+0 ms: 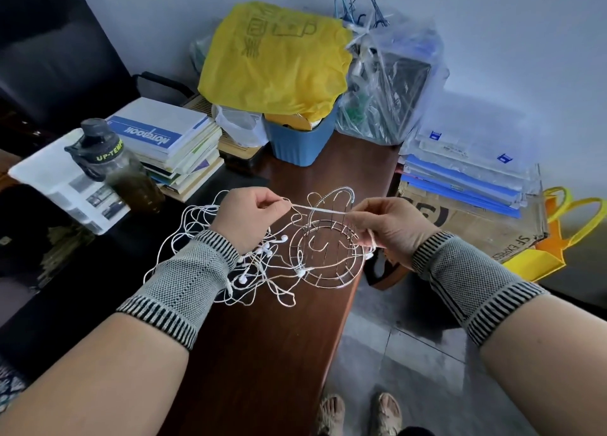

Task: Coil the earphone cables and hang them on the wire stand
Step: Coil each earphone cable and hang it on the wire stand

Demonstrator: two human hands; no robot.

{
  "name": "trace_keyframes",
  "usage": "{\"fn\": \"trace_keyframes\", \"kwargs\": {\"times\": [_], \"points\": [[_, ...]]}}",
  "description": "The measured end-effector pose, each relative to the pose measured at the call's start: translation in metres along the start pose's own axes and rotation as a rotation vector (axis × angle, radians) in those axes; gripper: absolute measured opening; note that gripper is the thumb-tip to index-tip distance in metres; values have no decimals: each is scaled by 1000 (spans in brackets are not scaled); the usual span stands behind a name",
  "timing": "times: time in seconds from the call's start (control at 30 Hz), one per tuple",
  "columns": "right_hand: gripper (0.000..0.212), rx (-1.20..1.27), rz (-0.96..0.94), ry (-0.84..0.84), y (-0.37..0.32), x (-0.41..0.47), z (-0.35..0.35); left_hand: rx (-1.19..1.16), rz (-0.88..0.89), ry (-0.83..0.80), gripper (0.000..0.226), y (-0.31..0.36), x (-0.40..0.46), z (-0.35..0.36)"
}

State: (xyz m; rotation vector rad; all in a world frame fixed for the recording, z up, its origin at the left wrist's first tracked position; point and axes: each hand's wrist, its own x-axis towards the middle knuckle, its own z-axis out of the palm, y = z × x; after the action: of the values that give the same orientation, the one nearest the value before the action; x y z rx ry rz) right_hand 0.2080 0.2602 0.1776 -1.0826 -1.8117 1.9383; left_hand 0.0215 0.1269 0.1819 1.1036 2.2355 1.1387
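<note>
Head view, the only one. Fingers of the left hand pinch one end of a short taut run of white earphone cable; right-hand fingers pinch the other end, and more cord trails down out of the right hand's palm. Both hands are closed on cable, neither spread.

Landmark: wire stand. It sits on the brown surface, near that surface's right edge. The stretched cable run hangs just above the stand's upper hooks, between the two hands.

Progress, my read: early.
- No finished coil visible anywhere.
- Can't see any coil hung on the stand. One earbud lies against its base ring, looks incidental.
- Cable tangle lies left of the stand, touching its base, several earbuds mixed in. Can't count the sets.
- Left to do: pull one set free, coil it, hook it, repeat for the rest.

Containers:
- Blue bin beyond the stand, at the far end of the surface. Yellow plastic bag drapes over it, so the contents are mostly hidden.
- Clear plastic bag right of the bin holds a dark boxy item plus clutter, can't identify more.
- Dark-lidded bottle far left of the stand, greenish-brown liquid inside.
- Yellow tote on the floor right of the stand, contents not visible.
</note>
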Motion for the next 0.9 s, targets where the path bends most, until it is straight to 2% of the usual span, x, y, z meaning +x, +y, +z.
{"fn": "trace_keyframes", "kwargs": {"times": [0.1,0.17,0.27,0.4,0.47,0.57,0.73,0.9], "points": [[16,-588,-40,-13,-6,-1,-3,-25,-31,66,12,0,4,-4],[22,-832,-18,-19,-7,2,-5,-27,-38,127,16,-1,6,-8],[23,-903,37,9,-4,6,-5,-91,-70,190,15,-5,10,-12],[26,-964,12,71,-6,8,7,-147,-133,44,18,-13,8,-7],[25,-801,7,41,-5,11,18,-183,-140,-23,21,-14,6,-3],[21,-272,105,-82,-2,13,38,-217,-135,-68,20,-14,5,1],[16,210,182,-123,-4,18,55,-200,-177,-167,16,-18,3,1],[28,437,232,-54,-4,17,54,134,-139,-310,5,-32,-7,8]]}}
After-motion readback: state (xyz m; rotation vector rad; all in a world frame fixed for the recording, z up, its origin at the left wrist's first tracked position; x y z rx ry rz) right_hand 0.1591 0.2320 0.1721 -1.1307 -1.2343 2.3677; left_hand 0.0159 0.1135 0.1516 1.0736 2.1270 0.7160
